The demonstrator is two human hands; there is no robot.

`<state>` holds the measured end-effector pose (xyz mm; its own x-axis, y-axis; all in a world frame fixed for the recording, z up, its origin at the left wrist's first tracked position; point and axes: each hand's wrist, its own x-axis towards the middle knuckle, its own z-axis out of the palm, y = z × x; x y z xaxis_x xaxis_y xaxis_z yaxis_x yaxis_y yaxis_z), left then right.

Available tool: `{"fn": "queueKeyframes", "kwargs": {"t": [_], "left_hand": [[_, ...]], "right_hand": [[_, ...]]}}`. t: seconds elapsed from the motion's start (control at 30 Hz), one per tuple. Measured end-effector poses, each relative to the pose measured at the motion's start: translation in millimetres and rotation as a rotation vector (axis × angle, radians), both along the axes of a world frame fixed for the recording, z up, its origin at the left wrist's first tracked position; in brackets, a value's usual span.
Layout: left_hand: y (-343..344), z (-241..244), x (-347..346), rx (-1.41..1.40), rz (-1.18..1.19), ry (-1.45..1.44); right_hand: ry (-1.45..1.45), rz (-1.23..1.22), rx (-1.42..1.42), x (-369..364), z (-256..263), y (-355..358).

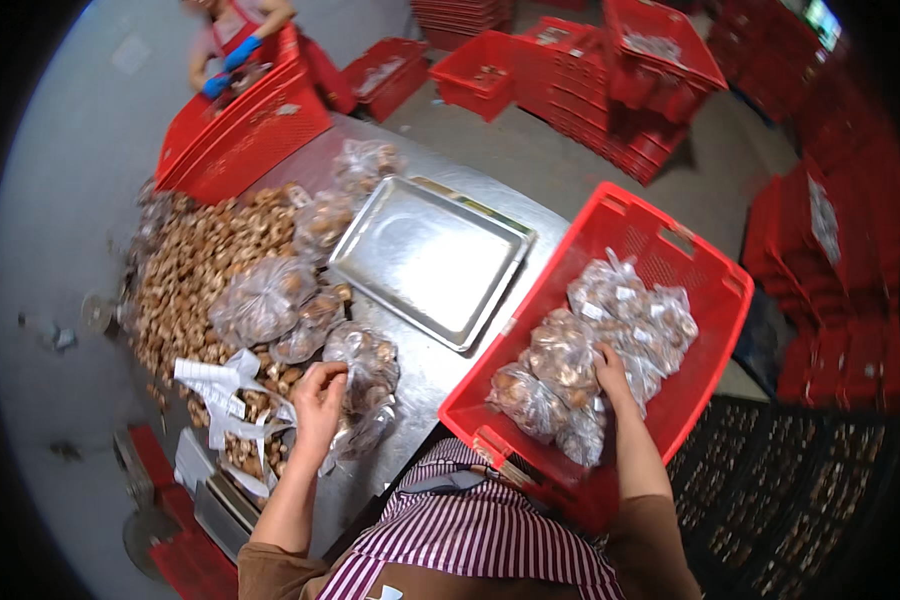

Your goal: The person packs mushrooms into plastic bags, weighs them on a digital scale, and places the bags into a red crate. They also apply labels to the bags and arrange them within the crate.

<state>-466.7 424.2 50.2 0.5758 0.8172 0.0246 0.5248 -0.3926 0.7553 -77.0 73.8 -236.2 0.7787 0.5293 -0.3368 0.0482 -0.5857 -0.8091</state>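
My left hand (321, 397) is over the steel table, its fingers curled against the near edge of a clear plastic bag of mushrooms (367, 364). Whether the fingertips pinch the plastic I cannot tell. Inside the red plastic crate (656, 217) at the right, my right hand (613, 379) grips the side of another bag of mushrooms (565, 349); some of its fingers are hidden. Several more bagged mushrooms (634, 315) lie in that crate, some with white labels. A strip of printed labels (214, 386) rests left of my left hand, on loose mushrooms (202, 277).
A shallow steel tray (435, 262) lies mid-table. More filled bags (262, 300) sit beside the mushroom heap. At the far end, a person in blue gloves (241, 54) works behind red crates (247, 142). Stacked red crates (592, 105) stand beyond; black trays (780, 495) are at lower right.
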Motion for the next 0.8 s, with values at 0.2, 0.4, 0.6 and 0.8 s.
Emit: {"fn": "queueKeyframes", "kwargs": {"t": [0.2,0.4,0.6,0.8], "left_hand": [[33,-40,-121,-0.104,0.316,-0.118],[45,-61,-119,-0.092,0.289,-0.116],[42,-69,-43,0.196,-0.256,0.27],[65,-112,-48,0.322,-0.379,0.412]], "right_hand": [[-0.046,-0.179,0.1,-19,30,5],[-0.137,-0.207,0.147,-53,120,45],[-0.161,0.024,0.288,-160,195,142],[-0.245,0.372,0.418,-233,193,192]]}}
